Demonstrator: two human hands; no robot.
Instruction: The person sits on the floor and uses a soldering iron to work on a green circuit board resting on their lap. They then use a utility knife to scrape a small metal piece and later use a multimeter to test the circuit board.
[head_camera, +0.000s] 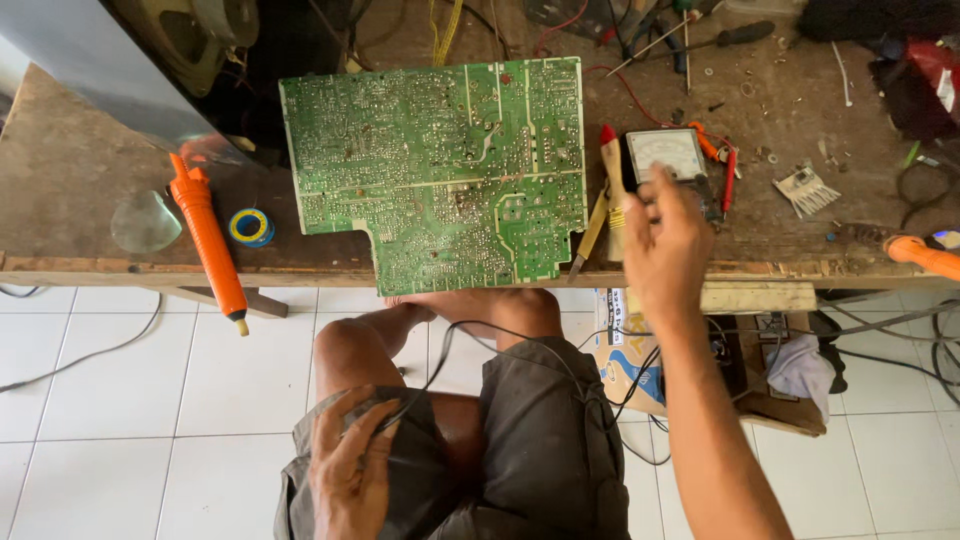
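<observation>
A large green circuit board (440, 170) lies solder side up on the wooden bench (70, 190), its near edge hanging over the front. My right hand (665, 245) reaches over the bench edge, and its fingertips rest on the lower part of an analog multimeter (665, 150) just right of the board. A red-tipped brush (611, 170) and a thin tool (590, 235) lie between board and meter. My left hand (348, 472) rests on my lap, closed on a black cable (470, 330) that runs up across my thigh.
An orange hand tool (208, 240), a blue-and-yellow tape roll (250, 227) and a clear disc (145, 222) lie left of the board. Screwdrivers (700, 40), wires and small parts crowd the back right. Another orange tool (925, 255) sits at the right edge. Cables trail on the white tile floor (120, 420).
</observation>
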